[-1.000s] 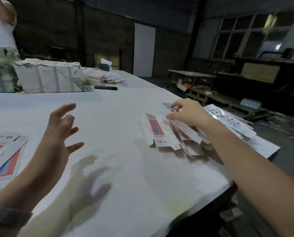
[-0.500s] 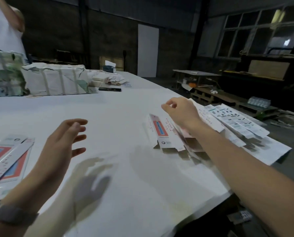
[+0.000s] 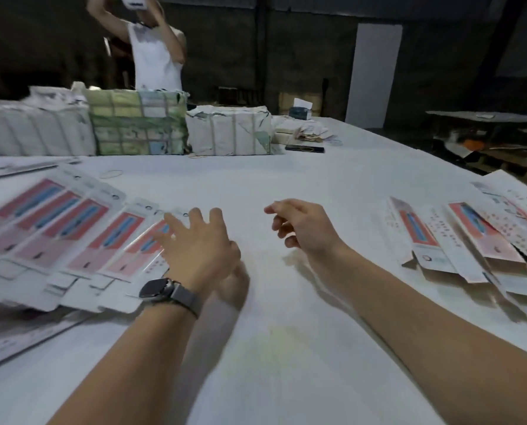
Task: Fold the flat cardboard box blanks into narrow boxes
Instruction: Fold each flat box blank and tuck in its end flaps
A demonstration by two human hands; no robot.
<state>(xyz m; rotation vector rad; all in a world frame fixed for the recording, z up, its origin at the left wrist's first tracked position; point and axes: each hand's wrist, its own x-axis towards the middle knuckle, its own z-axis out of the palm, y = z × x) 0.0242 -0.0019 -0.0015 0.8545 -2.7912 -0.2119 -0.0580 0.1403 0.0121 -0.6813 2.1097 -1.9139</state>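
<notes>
Both hands were over the white table [image 3: 286,348] and neither held a thing. The left hand [image 3: 199,246], with a dark watch [image 3: 156,290] on its wrist, reached out to the left with its fingers spread and straight, the fingertips over the near-right end of the fanned row of flat box blanks [image 3: 60,231]; whether they actually touched the card could not be told through the blur. Those blanks lay overlapping on the left side of the table, red and blue panels up, white flaps toward the near edge.

The right hand [image 3: 302,228] hung above bare tabletop in the middle, fingers loosely curled, empty, well apart from any cardboard. Off to the right lay the folded boxes [image 3: 434,250], narrow and piled at angles, with more printed pieces spread behind them toward the far right edge.

At the far side of the table stood a row of wrapped bundles: a white bundle [image 3: 228,133], a greenish strapped bundle [image 3: 138,124] to its left, and more white ones [image 3: 35,127] further left. A dark phone [image 3: 304,147] lay flat just right of the white bundle, near a small heap of papers [image 3: 311,130]. A rubber band [image 3: 111,173] rested on the table beyond the blanks. Behind the bundles stood a person in a white sleeveless top [image 3: 155,56], arms raised.
</notes>
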